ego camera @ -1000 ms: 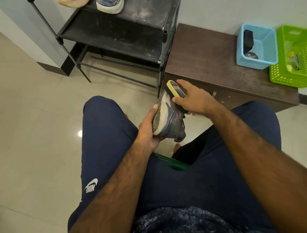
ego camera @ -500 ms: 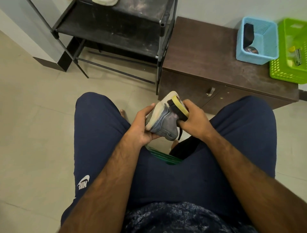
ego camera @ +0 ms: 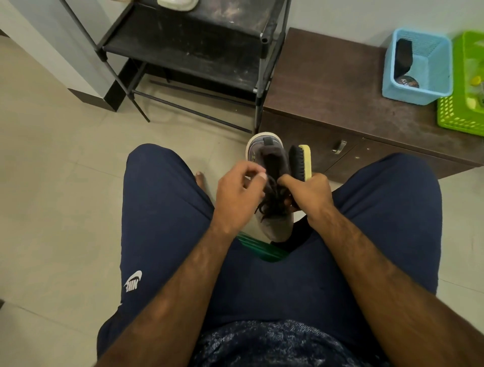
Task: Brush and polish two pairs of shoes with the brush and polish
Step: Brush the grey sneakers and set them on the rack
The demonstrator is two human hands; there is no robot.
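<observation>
A grey sneaker with a white sole and dark laces hangs between my knees, opening up and heel pointing away from me. My left hand is at its left side with curled fingers, the thumb on the collar. My right hand grips the brush, which has a yellow back and black bristles turned toward the shoe's right side; one finger reaches onto the laces. A round polish tin lies in the blue basket on the brown cabinet.
A black shoe rack stands ahead on the left with a pale shoe on its top shelf. A green basket sits right of the blue one. A green stool edge shows between my legs. Tiled floor lies to the left.
The sneaker has turned from sole-left to opening-up. My right hand has lifted the brush off the sole and now holds it beside the shoe; my left hand has shifted to the collar.
</observation>
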